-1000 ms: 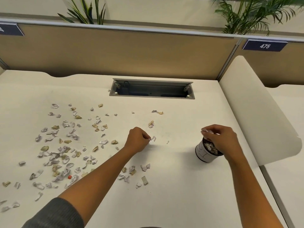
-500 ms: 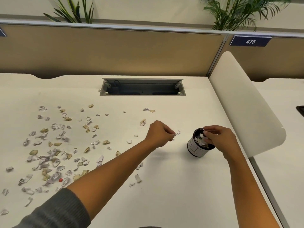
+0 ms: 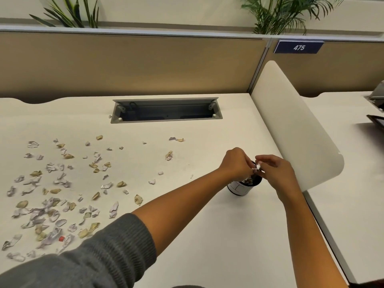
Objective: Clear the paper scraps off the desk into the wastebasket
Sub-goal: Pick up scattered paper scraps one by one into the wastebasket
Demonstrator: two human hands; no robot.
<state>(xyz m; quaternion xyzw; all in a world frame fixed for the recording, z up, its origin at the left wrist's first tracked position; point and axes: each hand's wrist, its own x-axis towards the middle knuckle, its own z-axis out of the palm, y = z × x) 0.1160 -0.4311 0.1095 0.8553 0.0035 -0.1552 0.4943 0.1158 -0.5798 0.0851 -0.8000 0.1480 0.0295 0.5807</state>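
Paper scraps [image 3: 52, 194] lie left on the desk [image 3: 197, 235]; the wastebasket [image 3: 242, 189] stands right, before the divider [image 3: 291, 125].

Tan cubicle partition [image 3: 133, 65], potted palms [image 3: 278, 13]

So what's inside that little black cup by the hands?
Crumpled paper scraps show inside the small wastebasket. The left hand and right hand cover much of its opening, so how full it is stays hidden. The right hand pinches a white scrap above it.

White and tan paper scraps [image 3: 52, 204]
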